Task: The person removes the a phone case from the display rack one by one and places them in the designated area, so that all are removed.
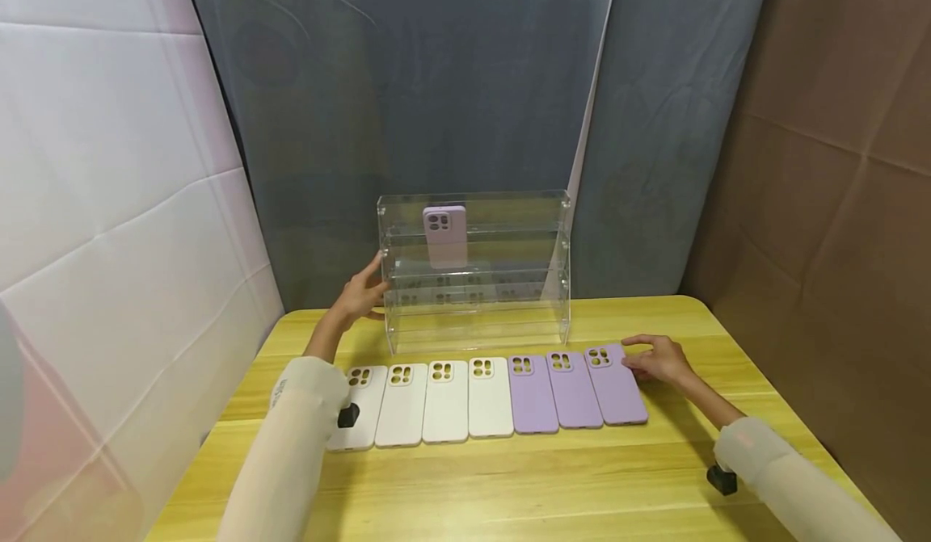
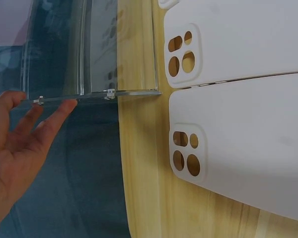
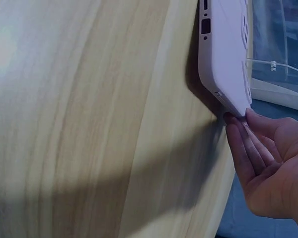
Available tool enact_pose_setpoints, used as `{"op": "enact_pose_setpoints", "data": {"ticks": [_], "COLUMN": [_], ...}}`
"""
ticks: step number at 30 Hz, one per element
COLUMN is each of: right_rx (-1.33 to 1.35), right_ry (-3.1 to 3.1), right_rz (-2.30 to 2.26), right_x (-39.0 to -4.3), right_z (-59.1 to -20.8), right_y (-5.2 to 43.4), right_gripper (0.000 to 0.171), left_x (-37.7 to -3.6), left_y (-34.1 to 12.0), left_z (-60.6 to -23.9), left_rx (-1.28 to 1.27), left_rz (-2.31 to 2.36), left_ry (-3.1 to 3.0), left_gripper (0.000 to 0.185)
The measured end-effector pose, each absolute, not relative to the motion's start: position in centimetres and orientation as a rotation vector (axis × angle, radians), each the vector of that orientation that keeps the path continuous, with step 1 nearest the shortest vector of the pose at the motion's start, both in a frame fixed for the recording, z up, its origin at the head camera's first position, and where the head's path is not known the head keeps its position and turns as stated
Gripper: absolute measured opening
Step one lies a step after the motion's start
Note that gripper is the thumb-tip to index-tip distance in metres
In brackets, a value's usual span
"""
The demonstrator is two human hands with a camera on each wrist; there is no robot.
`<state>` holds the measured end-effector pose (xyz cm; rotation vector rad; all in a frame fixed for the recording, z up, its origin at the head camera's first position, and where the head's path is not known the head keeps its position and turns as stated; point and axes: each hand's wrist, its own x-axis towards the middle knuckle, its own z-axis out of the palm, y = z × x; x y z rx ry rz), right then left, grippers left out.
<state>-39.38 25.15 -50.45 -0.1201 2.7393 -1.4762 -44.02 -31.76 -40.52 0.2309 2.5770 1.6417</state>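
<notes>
A clear acrylic display rack with stepped tiers stands towards the back of the table, and one purple phone case leans upright on an upper tier. My left hand touches the rack's left side panel with extended fingertips. In front runs a row of phone cases: several white ones on the left, such as a white case, then three purple ones. My right hand pinches the upper right corner of the rightmost purple case. From the right wrist view, that case appears slightly raised at the pinched corner.
The wooden table has rounded back corners. A grey curtain hangs behind it, with a white cloth wall on the left and a brown cloth wall on the right. Black wrist devices sit on both sleeves.
</notes>
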Motion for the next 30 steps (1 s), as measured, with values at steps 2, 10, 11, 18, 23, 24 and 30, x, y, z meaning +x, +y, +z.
{"op": "enact_pose_setpoints", "data": {"ticks": [2, 10, 11, 18, 23, 24, 30], "right_rx": [-0.121, -0.126, -0.132, -0.127, -0.168, -0.178, -0.267], "right_ry": [2.745, 2.904, 2.921, 2.959, 3.038, 3.04, 2.888], "right_rz": [-1.473, -1.331, -1.312, -1.282, -1.206, -1.211, -1.435], "right_x": [-39.4, -39.2, -39.2, -39.2, -39.6, -39.7, -40.6], "right_z": [-50.6, -50.8, -50.9, -50.9, -50.2, -49.9, -47.9], "right_y": [25.2, 25.3, 25.3, 25.2, 25.1, 25.0, 24.2], "right_gripper": [0.041, 0.036, 0.035, 0.029, 0.032, 0.034, 0.043], "left_x": [-44.2, -44.6, -44.6, -44.7, -44.6, -44.6, -44.4], "left_y": [-31.8, -32.0, -32.0, -32.1, -32.1, -32.0, -31.9], "left_z": [-40.6, -40.9, -40.9, -40.9, -40.8, -40.8, -40.8], "left_rx": [0.218, 0.195, 0.191, 0.19, 0.182, 0.178, 0.18], "left_rz": [1.652, 1.644, 1.644, 1.651, 1.657, 1.656, 1.659], "left_ry": [2.571, 2.572, 2.571, 2.565, 2.56, 2.561, 2.559], "left_gripper": [0.072, 0.074, 0.074, 0.074, 0.074, 0.073, 0.073]}}
